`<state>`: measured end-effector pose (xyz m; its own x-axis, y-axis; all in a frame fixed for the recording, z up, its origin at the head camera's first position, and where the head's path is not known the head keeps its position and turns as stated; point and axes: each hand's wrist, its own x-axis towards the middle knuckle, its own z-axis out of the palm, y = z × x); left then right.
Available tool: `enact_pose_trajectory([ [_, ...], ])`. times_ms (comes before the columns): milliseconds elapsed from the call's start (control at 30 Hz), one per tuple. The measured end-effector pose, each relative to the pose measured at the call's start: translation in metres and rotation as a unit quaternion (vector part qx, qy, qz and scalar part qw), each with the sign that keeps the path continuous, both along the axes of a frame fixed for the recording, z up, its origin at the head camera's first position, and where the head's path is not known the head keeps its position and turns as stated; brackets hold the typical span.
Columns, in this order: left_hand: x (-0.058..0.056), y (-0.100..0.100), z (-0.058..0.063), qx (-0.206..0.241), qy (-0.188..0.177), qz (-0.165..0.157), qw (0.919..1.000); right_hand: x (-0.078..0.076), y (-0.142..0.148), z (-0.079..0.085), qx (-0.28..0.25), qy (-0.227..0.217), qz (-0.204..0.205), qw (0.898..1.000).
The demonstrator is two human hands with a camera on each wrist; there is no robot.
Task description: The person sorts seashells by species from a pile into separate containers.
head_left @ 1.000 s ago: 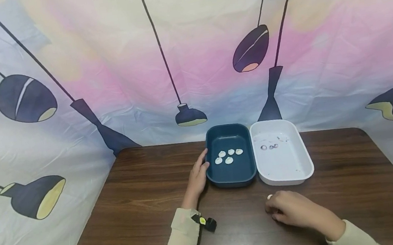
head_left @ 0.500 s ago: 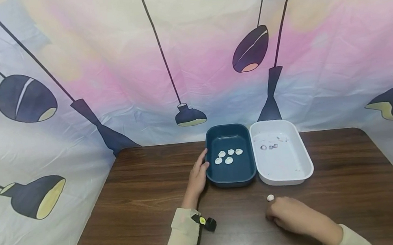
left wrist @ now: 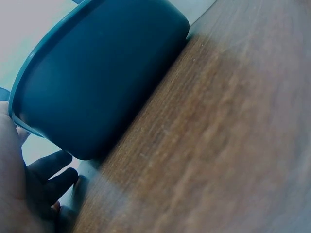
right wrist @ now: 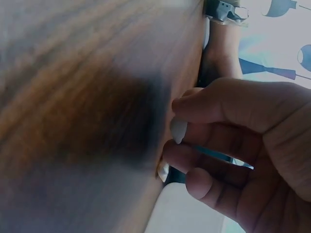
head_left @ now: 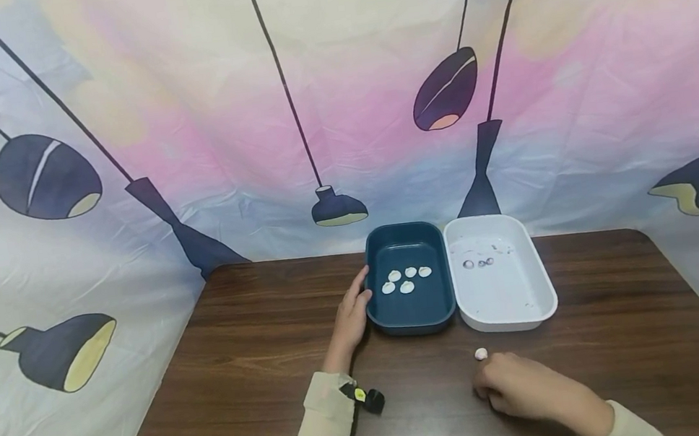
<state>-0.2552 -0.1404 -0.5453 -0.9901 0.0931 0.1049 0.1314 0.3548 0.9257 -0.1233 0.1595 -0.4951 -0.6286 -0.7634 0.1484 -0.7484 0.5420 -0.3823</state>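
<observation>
My left hand (head_left: 350, 321) rests with its fingers against the left side of the dark blue tray (head_left: 414, 319). Several small white shells (head_left: 407, 287) lie in that tray. Over the table in front of the white tray (head_left: 510, 314), my right hand (head_left: 527, 385) bends its fingers downward. The right wrist view has a small white shell (right wrist: 179, 129) pinched near the thumb and fingertips; the head view hides it under the hand. Another white shell (head_left: 480, 354) lies on the table just beyond the right knuckles.
Inside the white tray are a few small round purplish-grey shells (head_left: 468, 264) and specks. Both trays stand side by side at the back of the brown wooden table (head_left: 244, 376). Behind hangs a cloth backdrop (head_left: 213, 118) printed with lamps.
The right hand has shifted slightly, so the white shell beyond its knuckles, partly covered before, now shows fully. Left hand and trays stay where they were.
</observation>
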Motion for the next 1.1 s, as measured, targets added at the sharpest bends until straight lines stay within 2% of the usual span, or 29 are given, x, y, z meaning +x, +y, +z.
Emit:
enact_pose_trajectory([
  [500, 0.0, 0.0, 0.0, 0.001, 0.001, 0.001, 1.0, -0.014, 0.013, 0.021, -0.005, 0.031, -0.003, 0.999],
  [667, 0.0, 0.0, -0.001, 0.002, 0.002, 0.0, 1.0, -0.021, 0.02, 0.033, 0.0, 0.038, -0.022, 0.999],
  [867, 0.001, -0.001, 0.0, -0.003, 0.001, -0.001, 1.0, -0.031, 0.033, 0.049, -0.021, 0.057, -0.047, 0.997],
  [967, 0.001, -0.001, 0.0, -0.004, -0.001, -0.002, 1.0, -0.036, 0.039, 0.053, -0.03, 0.064, -0.063, 0.996],
  [1100, 0.001, -0.001, 0.0, -0.004, -0.003, -0.003, 1.0, -0.047, 0.044, 0.053, -0.03, 0.05, -0.088, 0.994],
])
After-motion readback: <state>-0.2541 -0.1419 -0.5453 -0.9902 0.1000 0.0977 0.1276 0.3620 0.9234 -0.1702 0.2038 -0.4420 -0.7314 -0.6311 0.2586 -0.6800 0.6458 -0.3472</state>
